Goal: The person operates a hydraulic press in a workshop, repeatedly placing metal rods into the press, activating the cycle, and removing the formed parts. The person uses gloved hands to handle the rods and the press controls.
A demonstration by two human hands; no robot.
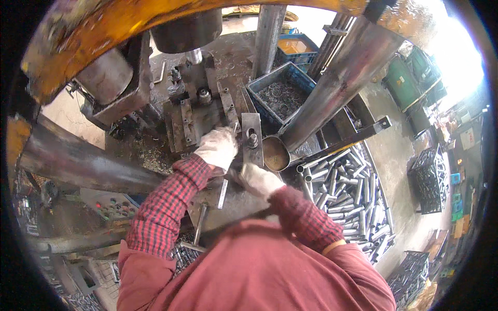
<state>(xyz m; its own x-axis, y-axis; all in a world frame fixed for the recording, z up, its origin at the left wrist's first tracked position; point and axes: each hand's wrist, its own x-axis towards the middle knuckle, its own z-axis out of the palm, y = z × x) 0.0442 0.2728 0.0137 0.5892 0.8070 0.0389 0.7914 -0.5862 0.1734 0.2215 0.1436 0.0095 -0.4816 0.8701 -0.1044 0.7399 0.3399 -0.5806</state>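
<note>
At the press (187, 33), the left hand (217, 149) reaches past the right hand (260, 181).

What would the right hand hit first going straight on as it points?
Probably the gloved left hand: the right hand points up and left in the picture, toward it. Depth is unclear; it might pass underneath.

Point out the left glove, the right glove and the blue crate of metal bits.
Left glove (218, 147): head view, back of the hand.
Right glove (261, 181): head view, back of the hand.
Blue crate (265, 111): head view, near-left wall.
</note>
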